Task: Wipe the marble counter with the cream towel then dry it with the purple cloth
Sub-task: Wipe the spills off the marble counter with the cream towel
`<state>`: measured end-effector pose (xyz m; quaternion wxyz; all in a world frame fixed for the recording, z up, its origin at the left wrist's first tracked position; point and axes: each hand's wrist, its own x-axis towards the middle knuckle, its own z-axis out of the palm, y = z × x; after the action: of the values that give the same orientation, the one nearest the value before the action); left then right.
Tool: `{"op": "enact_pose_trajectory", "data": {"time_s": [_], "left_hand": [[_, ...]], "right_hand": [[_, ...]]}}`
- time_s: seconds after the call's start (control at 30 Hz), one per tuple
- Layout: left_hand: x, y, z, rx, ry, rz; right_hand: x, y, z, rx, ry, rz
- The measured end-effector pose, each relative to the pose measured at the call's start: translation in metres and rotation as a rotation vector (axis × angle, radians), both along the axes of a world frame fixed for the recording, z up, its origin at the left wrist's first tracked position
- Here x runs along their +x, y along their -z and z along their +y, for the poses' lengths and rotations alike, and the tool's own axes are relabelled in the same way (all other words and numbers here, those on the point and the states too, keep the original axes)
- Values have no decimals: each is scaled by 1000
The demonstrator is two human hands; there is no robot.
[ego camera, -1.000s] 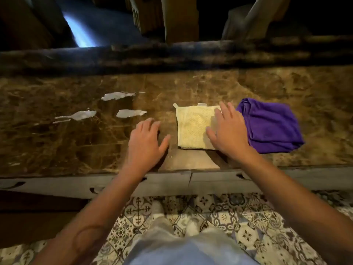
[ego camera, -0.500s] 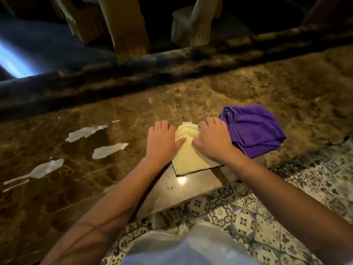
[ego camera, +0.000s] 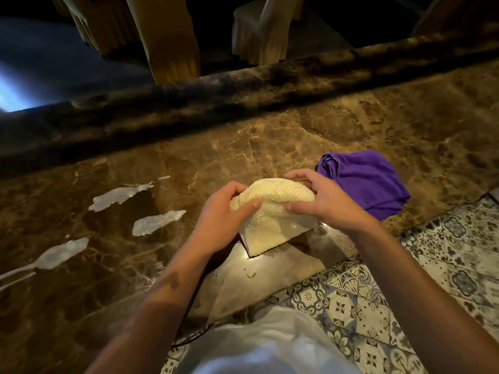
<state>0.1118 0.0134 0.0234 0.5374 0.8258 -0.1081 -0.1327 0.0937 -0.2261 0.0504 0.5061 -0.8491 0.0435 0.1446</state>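
cream towel [ego camera: 272, 211], purple cloth [ego camera: 364, 179]

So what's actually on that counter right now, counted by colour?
Cream: 1, the cream towel, gripped by the left hand and right hand.
Purple: 1, the purple cloth.
Whitish wet patches: 3 main ones, plus thin streaks.
Total: 5.

Bare bench [ego camera: 270, 147] lies far of the purple cloth [ego camera: 364, 179]; wet patches [ego camera: 156, 222] dot the left; a raised ledge [ego camera: 216, 95] bounds the far side.
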Motion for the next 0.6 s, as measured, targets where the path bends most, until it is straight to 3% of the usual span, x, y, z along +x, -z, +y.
{"op": "enact_pose_trajectory", "data": {"time_s": [0.17, 0.37, 0.5, 0.6], "left_hand": [[-32, -25, 24, -179, -126, 97], [-78, -27, 59, -132, -315, 75], [-108, -23, 81, -97, -468, 83], [-130, -19, 98, -107, -566, 79]], "right_hand": [[-5, -2, 12, 112, -312, 65], [-14, 13, 53, 522, -261, 130], [-18, 19, 88, 572, -280, 167], [-26, 22, 111, 489, -367, 161]]}}
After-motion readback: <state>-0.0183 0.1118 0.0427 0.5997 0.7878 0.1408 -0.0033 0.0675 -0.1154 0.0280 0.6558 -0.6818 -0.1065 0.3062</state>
